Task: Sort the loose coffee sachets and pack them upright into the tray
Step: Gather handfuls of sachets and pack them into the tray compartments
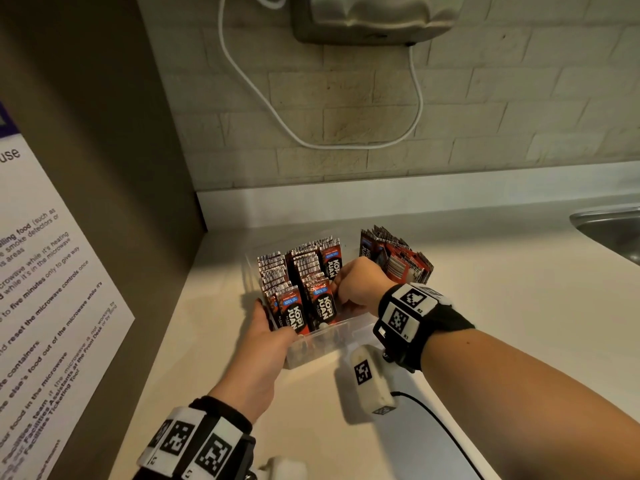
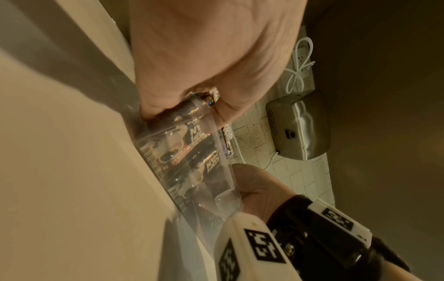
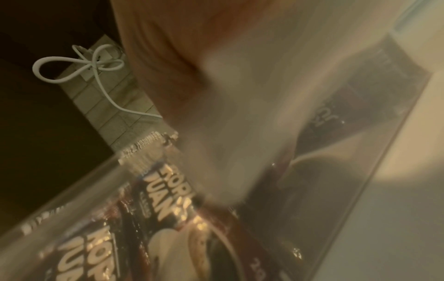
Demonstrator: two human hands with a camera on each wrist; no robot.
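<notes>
Closest in, the left hand [image 1: 268, 336] has its grip clamped on the near-left corner of the clear plastic rectangular tray [image 1: 323, 344], thumb over the rim and fingers down the outside wall, which the left wrist view shows pretty clearly. The right hand [image 1: 358, 285] is reaching down into the tray from the right side, fingers curled in among the packets; what it's got hold of, or if its grip is together at all, I can't tell, since the right wrist view is mostly blur.

Inside the tray: rows of black and red foil coffee sachets [image 1: 306, 282] standing upright, "KOPI JUAN" on the front ones, with a blue "100%" band up top. They fill the left and back parts, and there's open room at the near-right.

Just behind the right hand, outside the tray, sits a loose bunch of red and black sachets [image 1: 398, 252] showing barcodes, leaning against each other on the pale cream bench [image 1: 502, 289].

Further out, a steel sink [image 1: 613, 230] edges in at the right. A printed white notice [image 1: 45, 289] hangs on the brown side panel at left. On the back wall of pale brick tiles [image 1: 519, 98] there's a grey wall-mounted dryer [image 1: 374, 15] with a white cable [image 1: 263, 95] looping under it.
</notes>
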